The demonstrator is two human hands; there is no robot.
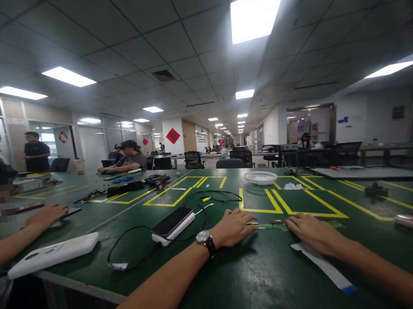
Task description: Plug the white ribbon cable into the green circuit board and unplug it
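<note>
A thin green circuit board (271, 226) lies on the green table between my two hands. My left hand (233, 227), with a watch on its wrist, rests at the board's left end, its fingers bent together over a small metallic part. My right hand (312, 229) covers the board's right side, fingertips on its edge; the board shows again beyond the knuckles. Whether either hand grips the board is hard to tell. A white flat ribbon cable (327, 267) with a blue end runs out from under my right hand toward the front.
Left of my left hand, a black phone (172, 222) lies on a white power bank beside a looped black cable. Behind are a white round basket (260, 177) and yellow tape outlines. A neighbour's hand (46, 216) and white case (54, 254) are at left.
</note>
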